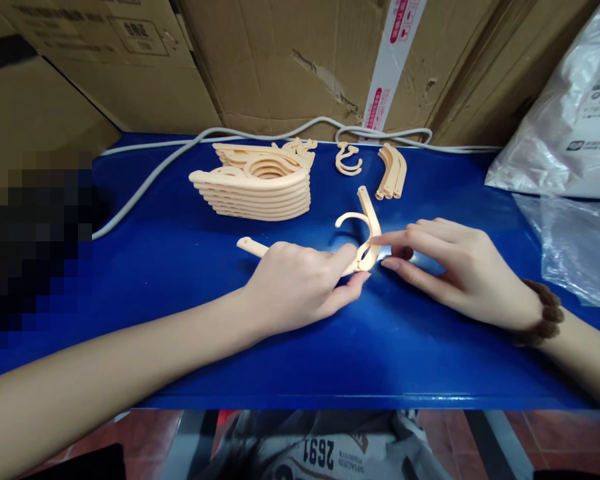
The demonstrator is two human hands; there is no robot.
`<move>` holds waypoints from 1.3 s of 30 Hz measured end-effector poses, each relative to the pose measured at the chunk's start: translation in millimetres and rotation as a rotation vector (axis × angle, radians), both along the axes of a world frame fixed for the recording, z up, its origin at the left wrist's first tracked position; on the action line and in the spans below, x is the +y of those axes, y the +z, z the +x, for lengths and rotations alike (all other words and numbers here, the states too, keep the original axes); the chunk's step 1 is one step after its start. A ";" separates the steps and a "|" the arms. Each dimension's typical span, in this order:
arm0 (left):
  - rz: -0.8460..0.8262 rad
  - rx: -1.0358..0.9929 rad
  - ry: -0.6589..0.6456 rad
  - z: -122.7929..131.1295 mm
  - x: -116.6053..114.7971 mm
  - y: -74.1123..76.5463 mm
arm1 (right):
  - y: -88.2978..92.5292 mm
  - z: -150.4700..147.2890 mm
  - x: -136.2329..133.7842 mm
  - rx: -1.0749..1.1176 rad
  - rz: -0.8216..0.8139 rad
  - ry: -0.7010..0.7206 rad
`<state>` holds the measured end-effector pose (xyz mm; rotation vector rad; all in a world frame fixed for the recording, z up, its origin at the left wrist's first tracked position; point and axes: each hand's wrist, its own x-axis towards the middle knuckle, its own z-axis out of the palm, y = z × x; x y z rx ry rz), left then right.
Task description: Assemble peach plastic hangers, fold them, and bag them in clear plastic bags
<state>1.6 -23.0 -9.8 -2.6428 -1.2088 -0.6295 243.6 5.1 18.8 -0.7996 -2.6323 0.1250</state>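
Observation:
A cream plastic folding clothes hanger (373, 230) lies partly under my left hand (303, 283), its hook curving up and to the left. My left hand is closed around one arm of it, whose end sticks out left of the knuckles; the thumb is by the central joint. From the right, the tip of my right hand's (445, 270) index finger touches the hanger close to the hook's base. That hand's thumb and index finger are apart, with nothing gripped between them. Behind, a stack of cream hangers (255, 197) stands on the blue table (300, 363).
Loose hooks (349, 160) and several curved arm pieces (391, 172) lie at the back. A white cable (153, 183) runs along the rear before cardboard boxes (280, 73). Plastic packaging (555, 140) stands at the right, its clear film spreading over the table.

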 end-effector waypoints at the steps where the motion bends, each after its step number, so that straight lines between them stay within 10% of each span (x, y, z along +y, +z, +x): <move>1: 0.010 -0.005 -0.007 -0.1 0.0 -0.1 | -0.1 -0.4 0.2 -0.007 -0.006 0.000; 20: 0.237 0.088 -0.178 3.6 -3.5 -2.3 | 0.0 -5.1 -2.0 0.050 -0.176 -0.015; 39: -0.014 0.052 -0.232 3.0 6.8 -1.3 | -12.5 12.0 22.2 -0.033 -0.092 -0.174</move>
